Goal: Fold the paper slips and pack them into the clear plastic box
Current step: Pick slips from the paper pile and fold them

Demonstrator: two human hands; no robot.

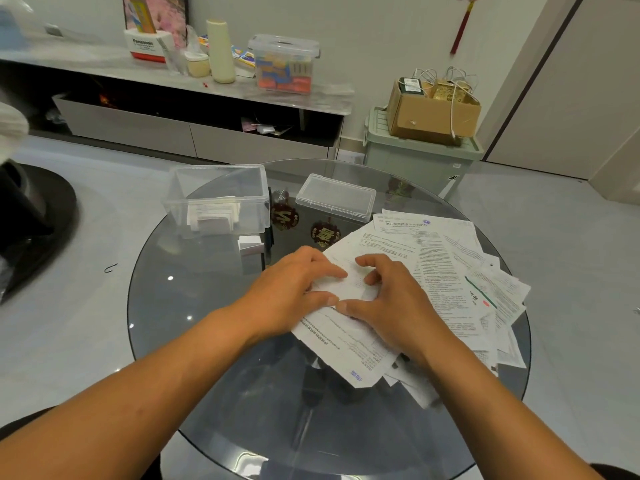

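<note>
A round glass bench (166, 306) is seen from above. At its middle, a small paper slip (346, 284) is pressed flat between the left hand (294, 292) and the right hand (391, 303), fingers bent over its edges (thumbs nearly meeting). The slip lies on a pile of printed sheets (443, 271) spreading right of it. Behind and left of the slip stands the clear plastic box (218, 199), folded slips inside; its lid (336, 197) lies behind the slip.
</note>
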